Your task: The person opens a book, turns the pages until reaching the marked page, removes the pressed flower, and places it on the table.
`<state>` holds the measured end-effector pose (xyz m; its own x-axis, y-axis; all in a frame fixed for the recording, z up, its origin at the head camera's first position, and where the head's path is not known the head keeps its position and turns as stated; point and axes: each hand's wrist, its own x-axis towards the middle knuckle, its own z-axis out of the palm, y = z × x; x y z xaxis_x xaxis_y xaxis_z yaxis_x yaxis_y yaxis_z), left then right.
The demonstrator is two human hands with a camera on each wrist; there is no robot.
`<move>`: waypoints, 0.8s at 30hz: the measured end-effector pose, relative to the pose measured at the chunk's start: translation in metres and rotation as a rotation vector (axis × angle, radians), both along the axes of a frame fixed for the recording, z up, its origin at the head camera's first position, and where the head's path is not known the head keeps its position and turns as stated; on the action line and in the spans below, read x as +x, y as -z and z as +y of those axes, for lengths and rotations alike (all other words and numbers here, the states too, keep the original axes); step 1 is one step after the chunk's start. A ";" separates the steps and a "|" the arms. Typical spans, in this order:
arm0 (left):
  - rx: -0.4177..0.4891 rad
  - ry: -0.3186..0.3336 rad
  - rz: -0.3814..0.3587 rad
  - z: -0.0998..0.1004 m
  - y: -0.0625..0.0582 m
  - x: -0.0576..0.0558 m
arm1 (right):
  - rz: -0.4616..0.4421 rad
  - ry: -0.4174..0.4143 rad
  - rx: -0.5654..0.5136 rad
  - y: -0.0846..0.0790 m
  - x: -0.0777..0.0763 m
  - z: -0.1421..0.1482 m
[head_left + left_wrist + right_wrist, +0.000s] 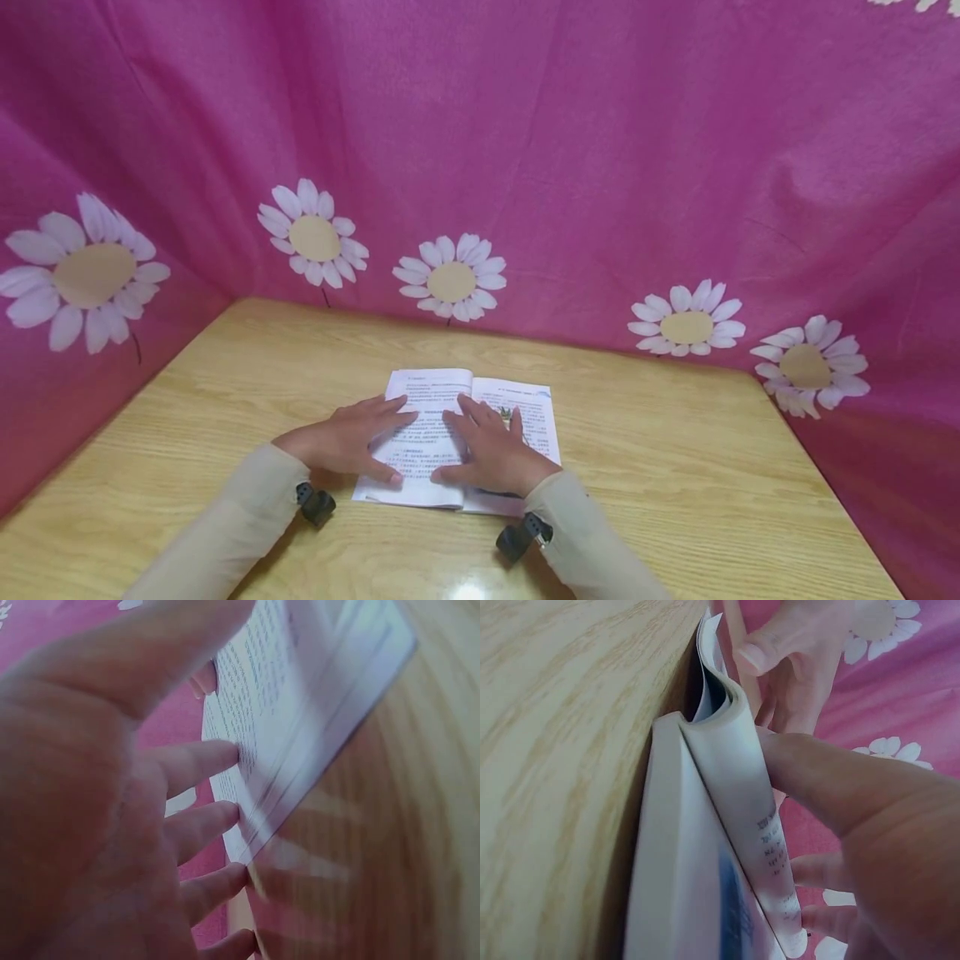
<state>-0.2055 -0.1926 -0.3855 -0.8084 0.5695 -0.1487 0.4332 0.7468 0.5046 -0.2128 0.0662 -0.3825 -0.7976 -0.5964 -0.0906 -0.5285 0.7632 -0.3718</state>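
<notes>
An open book (427, 492) with printed white pages lies on the wooden table, its spine running away from me. On the outer side of the left page rests my left hand (348, 437), fingers spread and fairly straight. My right hand (491, 450) lies across the middle of the book, its spread fingertips and thumb touching the left page near the spine. The left wrist view shows the fingertips of that hand along the edge of the page (262, 697). In the right wrist view, the left-hand pages (731, 742) bow up beside the spine. A small coloured picture on the right page is partly covered.
The wooden table (660, 467) extends around the book. A pink curtain (570, 167) with white daisies hangs along its back and sides. Small black cameras are strapped to the left sleeve (232, 517) and the right sleeve (600, 542).
</notes>
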 end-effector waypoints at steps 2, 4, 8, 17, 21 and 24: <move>-0.016 0.012 0.015 0.000 0.001 0.002 | 0.004 -0.007 0.020 0.001 0.001 -0.001; -0.030 0.021 0.032 0.000 0.002 0.004 | 0.012 -0.013 0.042 0.003 0.002 -0.002; -0.040 0.010 0.032 0.001 0.003 0.009 | 0.014 -0.018 0.064 0.003 0.004 -0.003; -0.086 -0.023 0.007 0.002 0.006 0.011 | -0.016 0.017 0.000 0.002 0.005 0.000; -0.132 -0.025 0.012 0.004 0.005 0.007 | -0.003 0.079 -0.051 -0.007 -0.002 0.010; -0.156 -0.027 0.020 0.006 0.002 -0.001 | 0.003 0.167 -0.055 -0.016 -0.011 0.027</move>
